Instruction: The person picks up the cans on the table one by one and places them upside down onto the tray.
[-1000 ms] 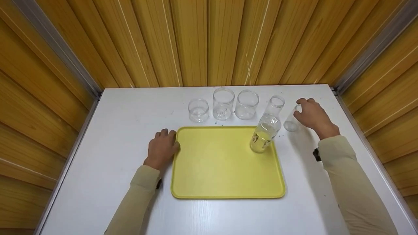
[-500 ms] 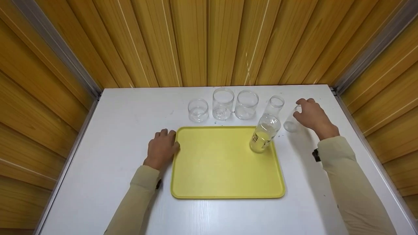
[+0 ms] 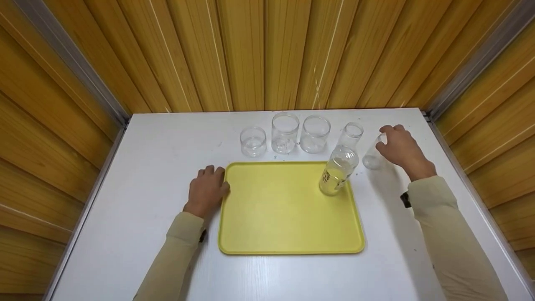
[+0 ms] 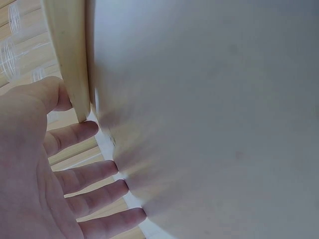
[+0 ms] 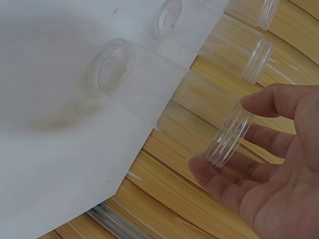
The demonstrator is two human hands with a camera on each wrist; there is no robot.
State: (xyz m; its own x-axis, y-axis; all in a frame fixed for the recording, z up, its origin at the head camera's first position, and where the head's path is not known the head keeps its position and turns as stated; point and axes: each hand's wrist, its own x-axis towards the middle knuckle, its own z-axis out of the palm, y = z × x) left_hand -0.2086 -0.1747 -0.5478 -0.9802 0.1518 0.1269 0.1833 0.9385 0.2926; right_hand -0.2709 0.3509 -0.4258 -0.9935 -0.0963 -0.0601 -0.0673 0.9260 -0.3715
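Note:
My right hand point(image 3: 399, 146) pinches a slim clear jar point(image 3: 372, 161) by its threaded rim, thumb on one side and fingers on the other. In the right wrist view this jar point(image 5: 197, 107) stands upright with its base on the white table. My left hand point(image 3: 206, 190) lies at the left edge of the yellow tray point(image 3: 288, 217). In the left wrist view, the thumb touches the tray's rim point(image 4: 72, 59), while the nearly straight fingers rest with their tips on the table. A clear jar with dark printing point(image 3: 336, 175) stands on the tray's upper right corner.
Behind the tray stand a low clear jar point(image 3: 253, 142), two wider jars, point(image 3: 285, 133) the left one taller, and a slim jar point(image 3: 352, 133) partly overlapped by the printed one. Wood-look panels point(image 3: 244, 54) enclose the white table point(image 3: 159, 167) at back and sides.
Almost nothing differs. Both hands, the tray and the jars keep their places; the head view has shifted very slightly.

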